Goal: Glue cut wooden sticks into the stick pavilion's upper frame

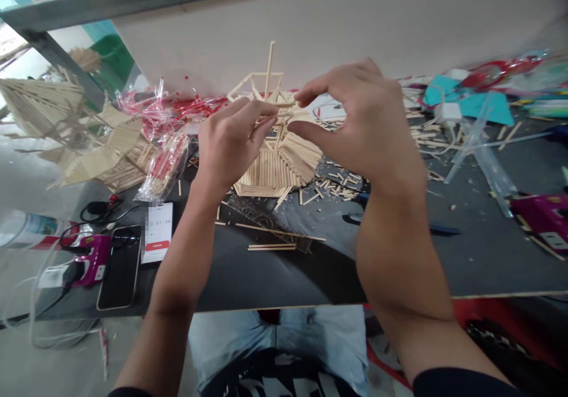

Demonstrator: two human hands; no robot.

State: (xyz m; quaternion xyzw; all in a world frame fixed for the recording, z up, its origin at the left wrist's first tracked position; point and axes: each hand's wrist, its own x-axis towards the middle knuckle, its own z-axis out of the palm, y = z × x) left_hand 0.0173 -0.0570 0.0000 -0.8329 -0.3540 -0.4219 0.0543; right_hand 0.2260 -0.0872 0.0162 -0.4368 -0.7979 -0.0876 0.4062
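A small model built of thin wooden sticks (pixel 275 163) stands on the dark table (pixel 465 255), with one upright stick rising from its top. My left hand (pixel 231 139) and my right hand (pixel 359 119) are raised just above it. Both pinch the ends of one thin wooden stick (pixel 280 106) held level between them, fingers closed on it. Loose sticks and offcuts lie around the model's base.
Packets of sticks in red-printed plastic (pixel 162 169) and other stick structures (pixel 110 154) lie at the left. A phone (pixel 119 267), a pink glue gun (pixel 91 258) and cables are at the front left. Another pink tool (pixel 544 216), clear plastic strips and teal paper are at the right.
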